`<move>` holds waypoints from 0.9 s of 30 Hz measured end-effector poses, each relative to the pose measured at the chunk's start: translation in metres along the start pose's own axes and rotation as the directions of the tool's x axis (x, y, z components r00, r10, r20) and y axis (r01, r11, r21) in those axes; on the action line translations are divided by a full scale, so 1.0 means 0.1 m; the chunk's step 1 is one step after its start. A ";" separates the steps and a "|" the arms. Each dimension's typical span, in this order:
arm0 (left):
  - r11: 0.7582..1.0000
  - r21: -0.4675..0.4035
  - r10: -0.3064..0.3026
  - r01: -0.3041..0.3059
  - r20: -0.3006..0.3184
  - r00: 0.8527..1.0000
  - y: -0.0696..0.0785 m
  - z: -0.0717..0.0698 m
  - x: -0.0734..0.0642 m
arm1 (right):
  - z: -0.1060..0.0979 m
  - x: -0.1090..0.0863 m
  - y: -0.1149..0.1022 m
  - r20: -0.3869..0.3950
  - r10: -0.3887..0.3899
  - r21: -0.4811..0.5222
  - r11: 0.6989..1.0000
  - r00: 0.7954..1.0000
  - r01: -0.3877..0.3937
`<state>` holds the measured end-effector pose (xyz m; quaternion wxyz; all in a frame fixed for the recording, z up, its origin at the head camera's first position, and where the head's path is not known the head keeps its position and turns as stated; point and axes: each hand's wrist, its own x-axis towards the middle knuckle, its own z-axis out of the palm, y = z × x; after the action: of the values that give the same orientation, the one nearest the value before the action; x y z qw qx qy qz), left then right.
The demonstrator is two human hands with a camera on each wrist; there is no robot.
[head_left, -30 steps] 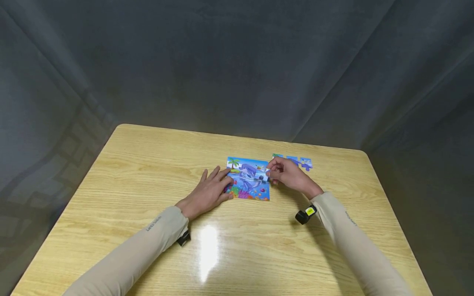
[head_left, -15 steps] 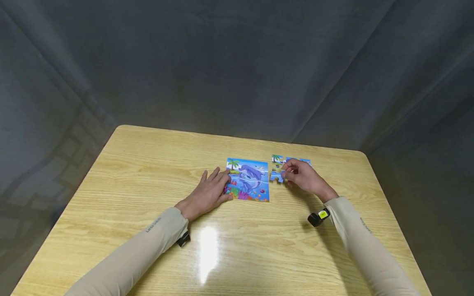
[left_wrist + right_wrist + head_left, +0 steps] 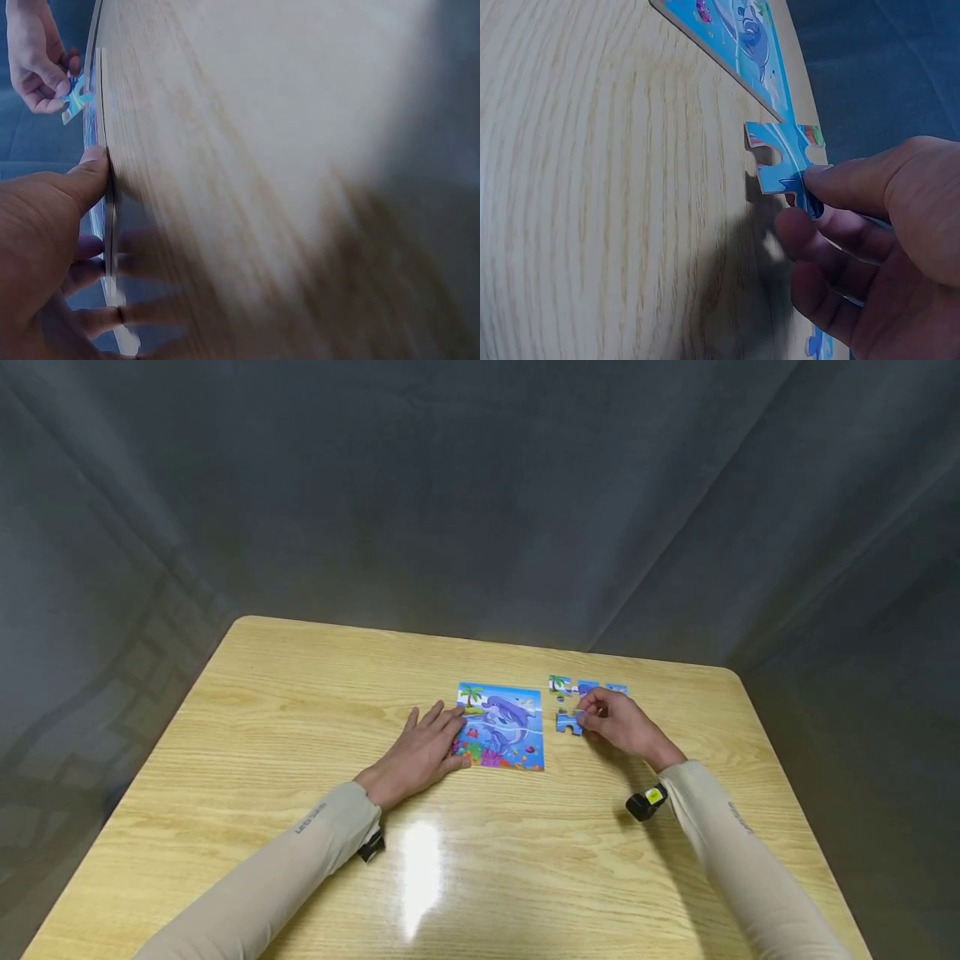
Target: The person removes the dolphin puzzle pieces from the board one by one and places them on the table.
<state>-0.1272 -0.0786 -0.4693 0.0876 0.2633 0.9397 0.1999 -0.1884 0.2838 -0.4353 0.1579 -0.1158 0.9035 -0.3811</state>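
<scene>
A square picture board [image 3: 501, 727] with a dolphin, palm tree and coral lies on the table. My left hand [image 3: 420, 750] rests on its left edge, fingers spread; in the left wrist view the thumb [image 3: 91, 176] touches the board's edge. To the right of the board, my right hand [image 3: 621, 723] pinches a blue jigsaw piece [image 3: 568, 724] between thumb and fingers. The right wrist view shows this jigsaw piece [image 3: 784, 154] tilted above the wood, with a notch, a white wave line and a patch of green and red.
Behind the right hand lie a palm-tree jigsaw piece [image 3: 558, 683], a dolphin piece [image 3: 588, 687] and another blue piece [image 3: 617, 687], partly hidden by the fingers. The wooden table [image 3: 480, 860] ends at a dark curtain [image 3: 480, 510].
My right hand has carried the jigsaw piece from over the board's right part to the right, beside the board. In the last half second it shifted only slightly. My left hand has stayed put.
</scene>
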 end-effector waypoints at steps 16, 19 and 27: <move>1.000 -0.001 -0.004 0.004 0.008 1.000 0.01 0.00 -0.02 | 0.11 0.15 -0.02 -0.040 -0.009 -0.176 0.984 0.999 0.002; 1.000 0.004 -0.007 0.007 0.012 1.000 0.00 0.01 -0.02 | 0.12 0.17 -0.02 -0.043 0.002 -0.191 0.982 0.999 -0.011; 1.000 0.028 0.007 -0.007 0.005 1.000 -0.02 0.01 0.01 | 0.15 0.22 -0.02 -0.059 0.003 -0.248 0.969 0.998 -0.018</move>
<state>-0.1286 -0.0791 -0.4705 0.0852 0.2683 0.9413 0.1864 -0.2025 0.2657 -0.4482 0.1176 -0.1188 0.9490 -0.2674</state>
